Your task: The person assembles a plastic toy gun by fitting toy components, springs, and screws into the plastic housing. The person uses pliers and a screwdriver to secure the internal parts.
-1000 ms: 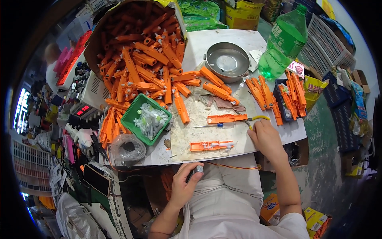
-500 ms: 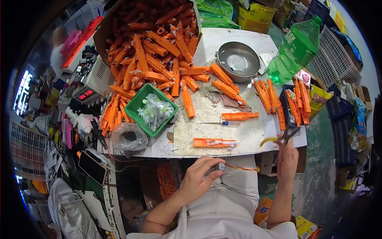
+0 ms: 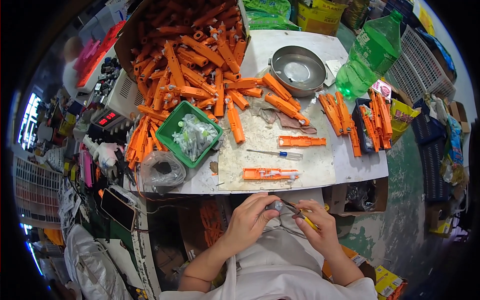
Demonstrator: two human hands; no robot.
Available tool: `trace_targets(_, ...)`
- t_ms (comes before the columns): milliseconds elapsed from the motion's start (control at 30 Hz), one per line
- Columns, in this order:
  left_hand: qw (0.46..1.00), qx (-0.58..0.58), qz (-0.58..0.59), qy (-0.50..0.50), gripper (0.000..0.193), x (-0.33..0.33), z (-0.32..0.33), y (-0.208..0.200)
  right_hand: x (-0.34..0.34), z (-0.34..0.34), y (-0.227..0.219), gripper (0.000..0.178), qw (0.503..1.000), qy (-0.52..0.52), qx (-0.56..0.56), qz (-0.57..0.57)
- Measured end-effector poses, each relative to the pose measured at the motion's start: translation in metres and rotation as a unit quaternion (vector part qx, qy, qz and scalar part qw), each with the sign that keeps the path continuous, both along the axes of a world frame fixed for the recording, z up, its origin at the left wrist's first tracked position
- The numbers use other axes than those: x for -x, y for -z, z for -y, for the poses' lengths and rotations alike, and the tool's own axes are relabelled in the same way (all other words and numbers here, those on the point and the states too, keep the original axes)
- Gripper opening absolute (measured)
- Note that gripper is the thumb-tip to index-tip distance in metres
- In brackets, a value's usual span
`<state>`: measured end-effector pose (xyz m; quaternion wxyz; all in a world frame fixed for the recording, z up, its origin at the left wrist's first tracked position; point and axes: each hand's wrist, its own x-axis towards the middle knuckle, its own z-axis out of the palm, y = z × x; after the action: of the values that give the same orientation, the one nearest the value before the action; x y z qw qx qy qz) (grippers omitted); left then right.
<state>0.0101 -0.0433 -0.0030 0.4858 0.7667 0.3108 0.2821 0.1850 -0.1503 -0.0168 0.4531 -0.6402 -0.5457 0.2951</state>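
Note:
Over my lap, just below the table's near edge, my left hand pinches a small grey motor between thumb and fingers. My right hand is wrapped round a pair of pliers with yellow handles. Their dark jaws point left and reach the motor, where my fingers partly hide the contact. On the table ahead lies an open orange plastic housing with white parts inside. Farther back are a second orange housing and a screwdriver with a blue-and-clear handle.
A box spills orange housings across the table's back left. Nearby stands a green basket of small clear and white parts. A metal bowl, a green bottle and a dark bin of orange housings stand back right.
My right hand has brought the pliers left and down from the table's right edge to the motor. My left hand still holds the motor, nearly in the same place.

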Motion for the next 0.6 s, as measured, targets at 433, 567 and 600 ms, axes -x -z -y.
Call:
trace_targets(433,0.995,-0.01,-0.086,0.044,0.027,0.002,0.0,0.002,0.016,0.004,0.021,0.018,0.982,0.013,-0.09,0.167)
trace_targets(567,0.997,-0.029,-0.076,0.016,0.025,-0.001,0.013,0.014,0.023,0.008,0.039,0.018,0.982,0.022,-0.101,0.155)
trace_targets(600,0.996,-0.055,-0.066,-0.011,0.024,-0.004,0.017,0.017,0.025,0.008,0.043,0.018,0.983,0.024,-0.1,0.155)
